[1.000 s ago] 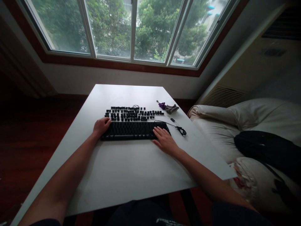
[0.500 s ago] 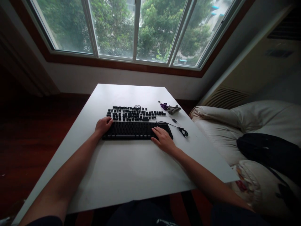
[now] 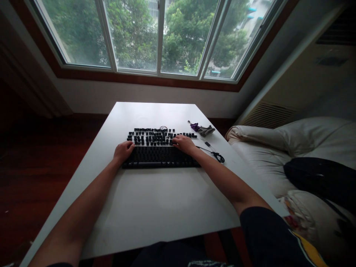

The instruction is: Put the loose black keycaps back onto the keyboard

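Note:
A black keyboard (image 3: 158, 157) lies across the middle of the white table (image 3: 155, 211). Behind it, several loose black keycaps (image 3: 151, 136) are spread in rows. My left hand (image 3: 124, 150) rests curled on the keyboard's left end, gripping it. My right hand (image 3: 183, 142) reaches over the keyboard's back edge to the right part of the keycaps, fingers bent down onto them; whether it holds one is hidden.
The black cable (image 3: 214, 154) runs from the keyboard's right end. A purple-and-grey tool bundle (image 3: 202, 129) and a small dark piece (image 3: 207, 144) lie at the table's far right. A white cushion (image 3: 292, 148) with a black garment (image 3: 319, 178) sits right of the table. Windows fill the far wall.
My right hand left the keyboard's right end and moved forward and left to the loose keycaps. My left hand stayed on the keyboard's left end.

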`<state>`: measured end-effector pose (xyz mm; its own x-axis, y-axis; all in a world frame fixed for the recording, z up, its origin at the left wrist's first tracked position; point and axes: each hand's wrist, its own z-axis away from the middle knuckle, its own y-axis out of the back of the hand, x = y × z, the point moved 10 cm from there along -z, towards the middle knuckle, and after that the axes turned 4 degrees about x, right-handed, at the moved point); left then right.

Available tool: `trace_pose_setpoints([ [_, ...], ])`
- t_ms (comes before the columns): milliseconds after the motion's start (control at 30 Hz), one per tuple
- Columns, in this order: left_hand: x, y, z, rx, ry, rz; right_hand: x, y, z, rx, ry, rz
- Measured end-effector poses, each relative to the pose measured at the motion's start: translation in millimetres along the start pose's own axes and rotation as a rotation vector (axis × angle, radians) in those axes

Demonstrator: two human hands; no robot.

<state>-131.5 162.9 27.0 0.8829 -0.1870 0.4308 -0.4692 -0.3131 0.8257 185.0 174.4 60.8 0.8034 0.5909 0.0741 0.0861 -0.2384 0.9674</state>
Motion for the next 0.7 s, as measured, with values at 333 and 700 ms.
trace_pose_setpoints([
  [333, -2, -0.7, -4, -0.004, -0.006, 0.001, 8, -24, -21, -0.074, 0.124, 0.024],
  [700, -4, -1.5, -2, -0.012, 0.009, -0.030, 8, -14, -17, -0.049, 0.146, -0.032],
])
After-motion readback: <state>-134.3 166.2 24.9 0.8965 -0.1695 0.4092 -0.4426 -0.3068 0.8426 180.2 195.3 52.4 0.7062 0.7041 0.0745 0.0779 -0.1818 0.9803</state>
